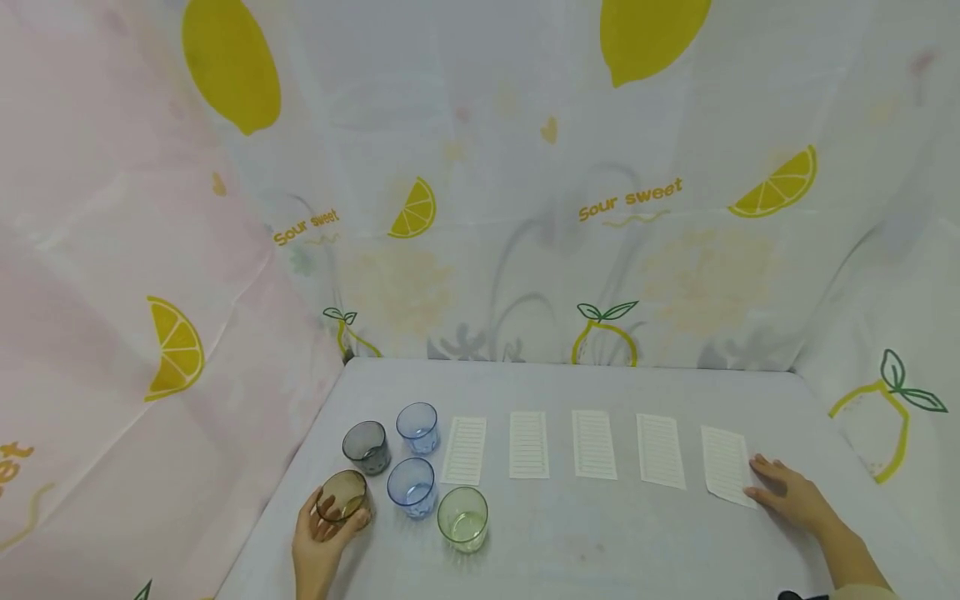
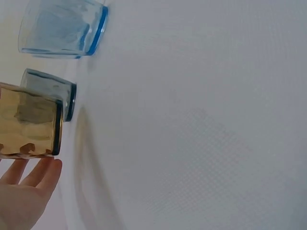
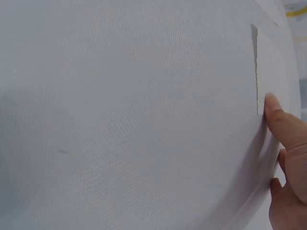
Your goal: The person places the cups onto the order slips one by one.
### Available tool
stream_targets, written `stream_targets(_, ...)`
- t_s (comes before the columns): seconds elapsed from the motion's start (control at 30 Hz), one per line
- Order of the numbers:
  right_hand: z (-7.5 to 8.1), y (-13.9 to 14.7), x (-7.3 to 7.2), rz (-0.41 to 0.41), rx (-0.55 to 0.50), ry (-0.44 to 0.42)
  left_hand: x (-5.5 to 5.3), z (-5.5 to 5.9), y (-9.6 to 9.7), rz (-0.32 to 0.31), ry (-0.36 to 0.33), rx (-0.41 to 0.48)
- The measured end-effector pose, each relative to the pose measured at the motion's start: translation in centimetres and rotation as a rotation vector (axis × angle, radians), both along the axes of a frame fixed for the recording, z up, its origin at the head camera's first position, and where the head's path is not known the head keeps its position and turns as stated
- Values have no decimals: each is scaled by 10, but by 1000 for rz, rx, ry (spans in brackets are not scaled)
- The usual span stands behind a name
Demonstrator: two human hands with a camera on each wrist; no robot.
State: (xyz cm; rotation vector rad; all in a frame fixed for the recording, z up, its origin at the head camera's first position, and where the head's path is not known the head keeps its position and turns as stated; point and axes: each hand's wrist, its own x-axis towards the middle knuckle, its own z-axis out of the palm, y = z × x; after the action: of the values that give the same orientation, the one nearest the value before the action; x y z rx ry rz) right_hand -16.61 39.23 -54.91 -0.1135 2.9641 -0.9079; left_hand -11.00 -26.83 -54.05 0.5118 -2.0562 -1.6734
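My left hand (image 1: 318, 546) holds an amber drinking glass (image 1: 343, 493), its thumb on the right side and its fingers round the left. In the left wrist view those fingertips (image 2: 50, 173) lie along the wall of the glass. Just beyond it stands a grey glass (image 1: 367, 448), with two blue glasses (image 1: 412, 486) and a green glass (image 1: 463, 518) to the right. At the far right, my right hand (image 1: 791, 497) touches the edge of a white lined paper strip (image 1: 727, 465). The right wrist view has the thumb (image 3: 274, 108) at the strip's near corner, other fingers apart from it.
Several more lined paper strips (image 1: 529, 446) lie in a row across the middle of the white tabletop (image 1: 600, 542). A lemon-print curtain (image 1: 487, 167) hangs behind the table and along both sides. A small dark object (image 1: 791, 595) shows at the bottom right.
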Motion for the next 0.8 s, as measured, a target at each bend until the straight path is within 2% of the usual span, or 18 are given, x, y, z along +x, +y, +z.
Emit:
stream_targets(0.17, -3, 0, 0, 10, -13, 25, -3, 8, 0, 23, 90, -1)
stream_targets(0.3, -3, -1, 1, 24, -47, 49, -4, 13, 0, 30, 64, 1)
stream_targets(0.43, -3, -1, 1, 35, -68, 71, -4, 21, 4, 16, 53, 38)
stream_targets(0.63, -2, 0, -1, 49, -50, 52, -10, 36, 10, -27, 109, 35)
stream_targets(0.8, -3, -1, -2, 83, -40, 68, -14, 44, 16, -57, 129, 20)
